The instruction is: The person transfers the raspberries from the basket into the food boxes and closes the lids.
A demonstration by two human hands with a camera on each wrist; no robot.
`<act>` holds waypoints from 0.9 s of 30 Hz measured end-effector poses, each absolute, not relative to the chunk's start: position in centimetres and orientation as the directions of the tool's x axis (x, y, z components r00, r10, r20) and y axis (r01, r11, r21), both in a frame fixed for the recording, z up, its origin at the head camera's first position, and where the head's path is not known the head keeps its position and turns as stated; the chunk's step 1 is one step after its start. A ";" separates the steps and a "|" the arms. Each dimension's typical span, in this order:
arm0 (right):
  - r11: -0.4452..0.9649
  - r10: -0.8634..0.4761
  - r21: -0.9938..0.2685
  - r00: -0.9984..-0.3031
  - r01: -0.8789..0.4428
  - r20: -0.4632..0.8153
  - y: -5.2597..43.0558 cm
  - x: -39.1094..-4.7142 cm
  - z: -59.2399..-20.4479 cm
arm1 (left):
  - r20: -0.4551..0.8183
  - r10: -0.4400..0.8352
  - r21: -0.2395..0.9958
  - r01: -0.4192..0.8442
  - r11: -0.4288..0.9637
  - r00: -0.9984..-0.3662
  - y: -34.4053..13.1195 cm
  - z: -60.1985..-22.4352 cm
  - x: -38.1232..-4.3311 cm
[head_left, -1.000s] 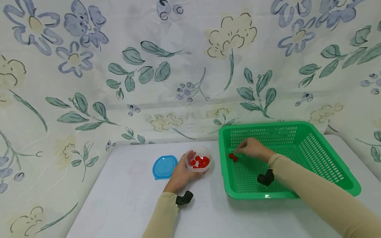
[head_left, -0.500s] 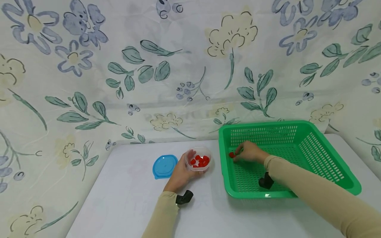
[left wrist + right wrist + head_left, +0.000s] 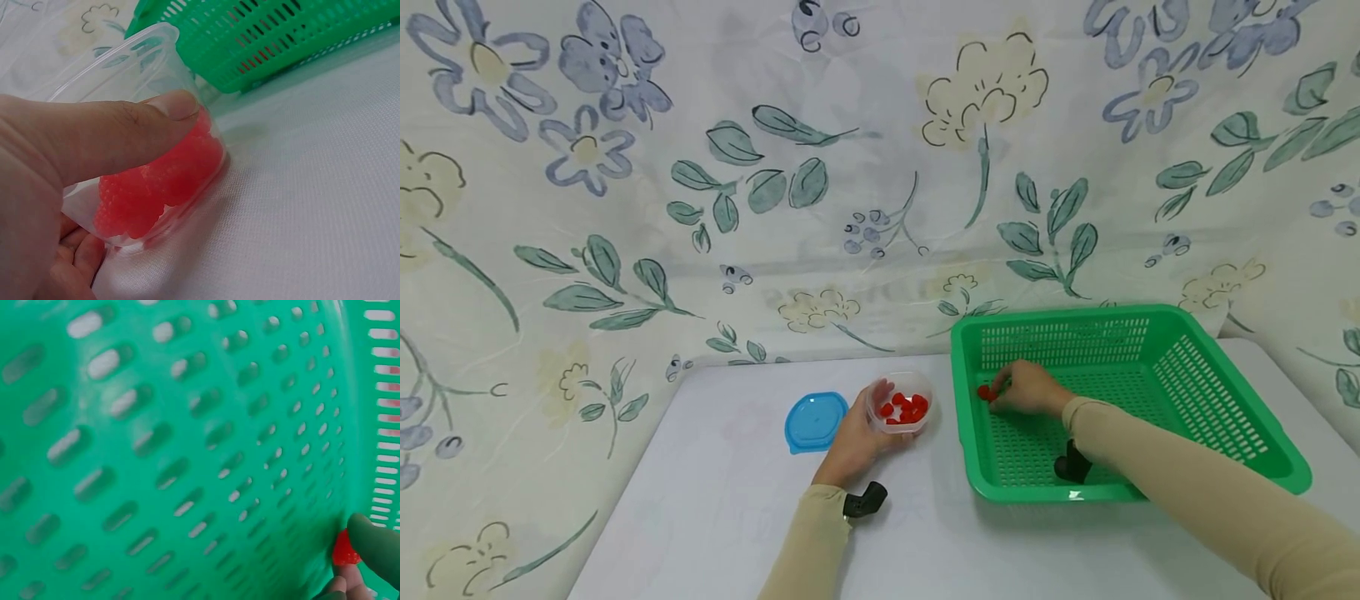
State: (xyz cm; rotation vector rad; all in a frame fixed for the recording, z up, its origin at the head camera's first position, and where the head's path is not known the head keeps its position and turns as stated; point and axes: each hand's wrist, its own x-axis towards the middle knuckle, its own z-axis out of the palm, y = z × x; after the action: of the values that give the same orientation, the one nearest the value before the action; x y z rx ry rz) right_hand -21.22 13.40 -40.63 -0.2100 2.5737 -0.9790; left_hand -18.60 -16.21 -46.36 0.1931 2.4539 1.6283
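Note:
My left hand (image 3: 853, 442) grips a small clear plastic tub (image 3: 140, 147), its thumb pressed along the outer wall. Red raspberries (image 3: 159, 178) with bumpy skins lie at the bottom of the tub. Inside the green basket (image 3: 1228, 392), at its left end, my right hand (image 3: 1032, 388) reaches down to the floor. Thumb and fingertips pinch a raspberry (image 3: 345, 549) low in the right wrist view. Another red raspberry (image 3: 984, 392) shows just left of those fingers in the head view. The fingertips are partly hidden from above.
A blue lid (image 3: 816, 422) lies flat on the white table (image 3: 715, 500), left of the tub. The basket's raised left rim (image 3: 964, 433) stands between tub and right hand. Floral cloth (image 3: 865, 167) hangs behind the table.
My right hand has lowered slightly onto the raspberries in the basket and closed its fingertips on one, covering it from above. The left hand and tub have stayed in place.

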 end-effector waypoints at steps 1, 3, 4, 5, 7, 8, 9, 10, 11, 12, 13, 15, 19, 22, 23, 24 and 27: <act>0.750 -0.263 -0.662 -0.918 0.000 -0.298 13.4 -21.2 -40.6 | -0.087 0.213 0.922 0.002 0.387 -0.973 -16.2 -46.4 -18.6; 0.756 -0.262 -0.655 -0.918 -0.003 -0.298 13.5 -21.2 -40.5 | -0.086 0.213 0.923 0.003 0.385 -0.973 -16.2 -46.4 -18.6; 0.760 -0.263 -0.650 -0.918 -0.009 -0.295 13.5 -21.3 -40.5 | -0.086 0.213 0.923 0.003 0.385 -0.973 -16.1 -46.4 -18.6; 0.762 -0.263 -0.648 -0.919 -0.011 -0.293 13.5 -21.3 -40.5 | -0.086 0.212 0.923 0.003 0.385 -0.973 -16.1 -46.3 -18.6; 0.764 -0.260 -0.645 -0.922 -0.014 -0.288 13.6 -21.4 -40.4 | -0.087 0.212 0.922 0.002 0.388 -0.973 -16.1 -46.3 -18.6; 0.762 -0.265 -0.647 -0.922 -0.022 -0.281 13.6 -21.5 -40.4 | -0.086 0.212 0.921 0.003 0.389 -0.973 -16.1 -46.3 -18.6; 0.759 -0.262 -0.651 -0.924 -0.019 -0.279 13.7 -21.6 -40.4 | -0.085 0.213 0.922 0.004 0.388 -0.973 -16.1 -46.3 -18.5; 0.755 -0.262 -0.656 -0.925 -0.018 -0.276 13.7 -21.6 -40.4 | -0.086 0.211 0.921 0.003 0.389 -0.974 -16.1 -46.3 -18.5; 0.748 -0.261 -0.664 -0.926 -0.014 -0.274 13.7 -21.7 -40.4 | -0.085 0.211 0.921 0.004 0.389 -0.974 -16.1 -46.3 -18.5; 0.740 -0.263 -0.673 -0.927 -0.015 -0.269 13.7 -21.8 -40.3 | -0.084 0.211 0.921 0.005 0.390 -0.974 -16.1 -46.2 -18.4; 0.730 -0.264 -0.684 -0.928 -0.014 -0.263 13.8 -21.8 -40.3 | -0.084 0.210 0.920 0.005 0.393 -0.974 -16.1 -46.2 -18.4; 0.708 -0.263 -0.706 -0.931 -0.007 -0.255 13.8 -21.9 -40.1 | -0.082 0.208 0.917 0.008 0.398 -0.975 -16.1 -46.2 -18.3; 0.669 -0.274 -0.743 -0.935 -0.017 -0.226 13.7 -21.7 -39.0 | -0.075 0.209 0.914 0.016 0.405 -0.975 -16.1 -46.2 -18.3; 0.650 -0.285 -0.759 -0.936 -0.031 -0.205 13.6 -21.5 -38.1 | -0.068 0.212 0.916 0.023 0.401 -0.975 -16.1 -46.3 -18.4; 0.644 -0.287 -0.764 -0.936 -0.031 -0.203 13.6 -21.4 -37.8 | -0.067 0.211 0.916 0.023 0.401 -0.975 -16.1 -46.3 -18.4; 0.642 -0.287 -0.766 -0.937 -0.033 -0.200 13.6 -21.3 -37.5 | -0.065 0.212 0.917 0.025 0.399 -0.975 -16.1 -46.3 -18.4; 0.636 -0.282 -0.771 -0.940 -0.032 -0.194 13.5 -21.1 -36.7 | -0.062 0.215 0.918 0.029 0.396 -0.975 -16.2 -46.3 -18.4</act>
State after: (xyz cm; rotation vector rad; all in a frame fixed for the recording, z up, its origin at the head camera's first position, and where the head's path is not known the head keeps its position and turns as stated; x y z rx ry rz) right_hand -21.06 13.52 -36.71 -0.2526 2.5625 -1.1992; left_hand -18.37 -16.23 -46.33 0.2184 2.4775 1.6243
